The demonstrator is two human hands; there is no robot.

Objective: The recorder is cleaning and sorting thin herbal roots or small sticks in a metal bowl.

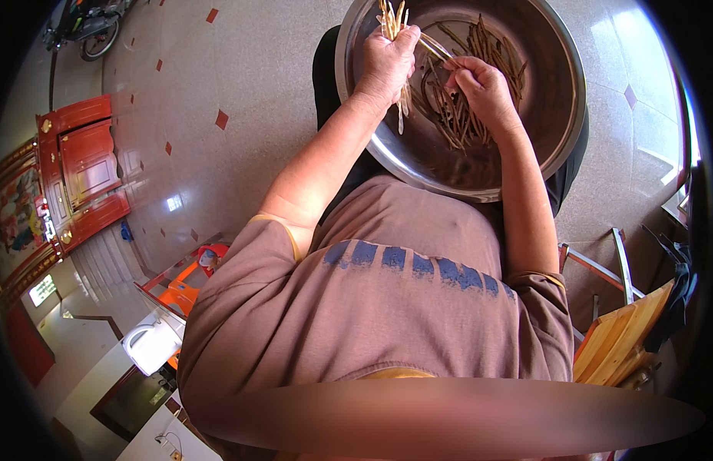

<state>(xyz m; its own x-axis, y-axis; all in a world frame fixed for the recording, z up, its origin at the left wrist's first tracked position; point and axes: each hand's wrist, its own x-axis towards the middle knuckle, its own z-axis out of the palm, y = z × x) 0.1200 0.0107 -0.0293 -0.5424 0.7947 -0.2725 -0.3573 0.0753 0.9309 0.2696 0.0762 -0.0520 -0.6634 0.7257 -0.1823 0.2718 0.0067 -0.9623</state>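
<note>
My left hand (389,64) is closed around a bunch of pale, dry empty husks (393,20), which stick out above and below the fist over the basin's left side. Pinched in the fingers of my right hand (484,89) is the end of a long pale dry pod (438,48); its other end reaches my left fist. Under both hands, a wide stainless steel basin (385,151) rests on my lap. Brown dry bean pods (487,49) lie heaped inside it, with small dark bits among them. My right hand hides part of the heap.
Speckled floor tiles with red diamond insets (221,119) surround me. A wooden folding chair or table (624,334) with metal legs (624,265) stands at right. Red wooden furniture (88,164), a motorcycle (94,29) and an orange object (180,291) are at left.
</note>
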